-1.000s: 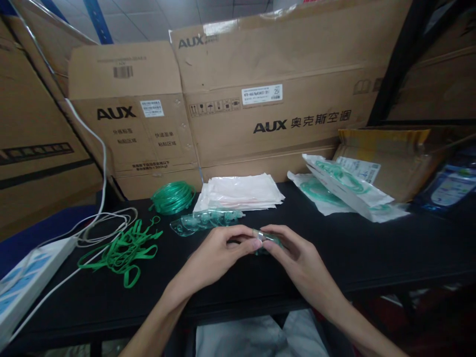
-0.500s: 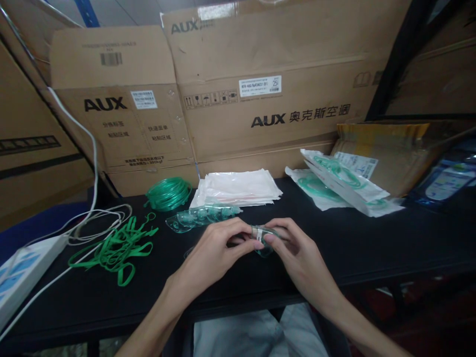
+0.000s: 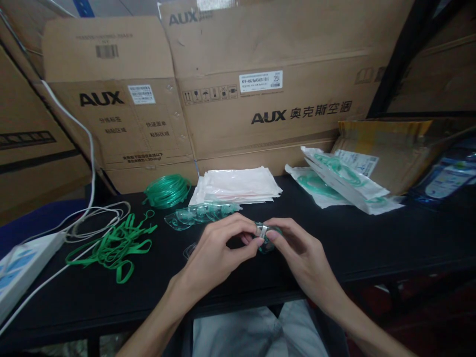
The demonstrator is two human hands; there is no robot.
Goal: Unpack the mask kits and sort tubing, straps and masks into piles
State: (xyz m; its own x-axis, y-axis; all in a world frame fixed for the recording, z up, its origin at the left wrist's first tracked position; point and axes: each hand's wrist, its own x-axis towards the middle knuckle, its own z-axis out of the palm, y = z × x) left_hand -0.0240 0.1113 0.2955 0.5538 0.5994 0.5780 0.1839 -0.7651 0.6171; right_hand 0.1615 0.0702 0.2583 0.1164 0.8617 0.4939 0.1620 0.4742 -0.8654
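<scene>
Above the black table's front half, both hands hold a clear green plastic face mask with a pale metal nose strip across it. My left hand pinches its left side between thumb and fingers. From the other side, my right hand grips it, thumb pressed beside the strip. Fingers hide much of the mask. Just beyond my left hand lies a row of nested clear green masks. Some thin clear loops, hard to make out, rest beside my left wrist.
Coiled green tubing and tangled green elastic straps lie left. White pouches are stacked behind the masks; packaged green tubing lies right, near a bottle. A power strip with white cables sits far left. Cardboard boxes wall the back.
Both hands keep their grip on the mask, which has turned slightly so its metal strip is a little further right and more upright. The view has shifted slightly.
</scene>
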